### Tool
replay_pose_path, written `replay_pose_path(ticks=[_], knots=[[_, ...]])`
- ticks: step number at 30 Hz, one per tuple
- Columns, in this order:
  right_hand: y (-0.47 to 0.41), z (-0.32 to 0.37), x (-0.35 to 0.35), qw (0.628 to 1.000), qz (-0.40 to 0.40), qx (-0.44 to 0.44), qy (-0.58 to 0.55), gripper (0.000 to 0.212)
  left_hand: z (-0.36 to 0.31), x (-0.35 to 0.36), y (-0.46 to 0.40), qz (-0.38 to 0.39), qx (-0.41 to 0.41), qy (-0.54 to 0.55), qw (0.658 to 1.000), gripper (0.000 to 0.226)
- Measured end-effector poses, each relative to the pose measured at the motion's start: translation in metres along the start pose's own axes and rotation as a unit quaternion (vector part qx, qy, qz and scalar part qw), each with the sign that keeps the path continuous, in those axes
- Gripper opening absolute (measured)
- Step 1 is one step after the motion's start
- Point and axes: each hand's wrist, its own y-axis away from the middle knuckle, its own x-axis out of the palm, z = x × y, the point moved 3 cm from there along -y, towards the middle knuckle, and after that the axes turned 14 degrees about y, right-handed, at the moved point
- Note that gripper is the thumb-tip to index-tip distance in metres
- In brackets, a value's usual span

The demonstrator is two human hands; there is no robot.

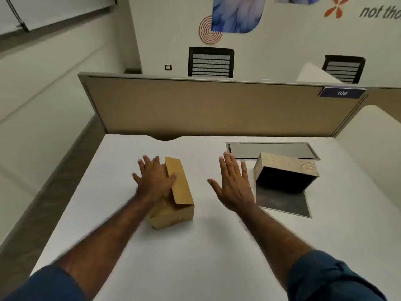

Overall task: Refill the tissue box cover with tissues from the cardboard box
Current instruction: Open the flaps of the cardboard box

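Note:
A brown cardboard box [181, 196] lies on the white desk [195, 257], its lid flap raised and leaning to the right. My left hand [155, 181] is spread flat, fingers apart, over the box's open left side and holds nothing. To the right stands the tissue box cover [286, 170], beige and patterned outside, dark inside, tipped on its side with its open bottom facing me. Its dark base panel [282, 202] lies flat on the desk in front of it. My right hand [233, 185] hovers open between the box and the cover, empty.
A grey cable hatch [271, 149] is set into the desk behind the cover. A tan partition [217, 109] with a blue "109" tag closes the desk's far edge. Two black chairs stand beyond it. The floor drops off at the desk's left edge.

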Motion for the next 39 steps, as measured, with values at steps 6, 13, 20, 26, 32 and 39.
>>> replay_pose_path(ticks=[6, 13, 20, 26, 32, 39], knots=[[0.021, 0.042, 0.022, 0.997, 0.039, -0.029, -0.062, 0.098, 0.034, -0.002, -0.001, -0.024, -0.047, 0.163, 0.985, 0.100], [0.032, 0.090, 0.030, 0.987, 0.052, -0.069, -0.138, 0.108, 0.049, -0.005, 0.008, -0.044, -0.101, 0.305, 0.946, 0.087], [0.031, 0.115, 0.032, 0.968, 0.035, -0.020, -0.246, 0.093, 0.058, -0.013, 0.016, -0.062, -0.128, 0.383, 0.913, 0.066], [0.036, 0.104, 0.024, 0.930, 0.015, 0.097, -0.355, 0.062, 0.071, -0.018, 0.033, -0.036, -0.137, 0.464, 0.874, 0.026], [0.048, 0.073, 0.023, 0.856, 0.022, 0.221, -0.467, 0.049, 0.095, -0.006, 0.061, -0.034, -0.171, 0.537, 0.825, 0.021], [0.061, 0.053, 0.051, 0.693, 0.091, 0.364, -0.615, 0.043, 0.121, 0.024, 0.091, -0.032, -0.213, 0.607, 0.765, 0.025]])
